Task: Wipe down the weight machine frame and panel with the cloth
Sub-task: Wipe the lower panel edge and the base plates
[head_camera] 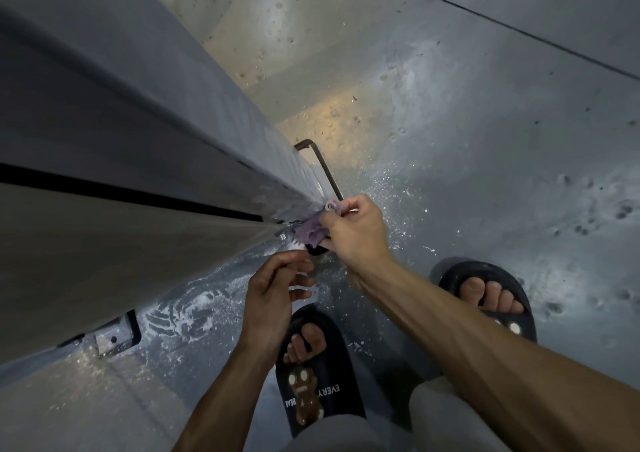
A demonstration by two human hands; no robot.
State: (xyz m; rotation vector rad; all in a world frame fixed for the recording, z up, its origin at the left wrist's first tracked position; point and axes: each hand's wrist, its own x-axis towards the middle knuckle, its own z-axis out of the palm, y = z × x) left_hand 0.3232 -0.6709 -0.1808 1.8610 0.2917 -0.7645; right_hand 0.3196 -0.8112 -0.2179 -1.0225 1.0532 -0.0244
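1. The left sandal (317,375) reads "EVERY" and "BEAR", beside a small bear figure; the right sandal (491,299) shows two pale round dots.
2. The cloth (311,232) is purple, crumpled and soft, pressed against the bottom corner of the frame (207,161), a smooth grey metal post.
3. The right hand (353,232) grips the cloth, fingers curled round it.
4. The left hand (273,292) hovers just below, fingers loosely bent, holding nothing.
5. The floor (485,140) is speckled grey, pitted, with white flecks near the post's base and open room to the right.
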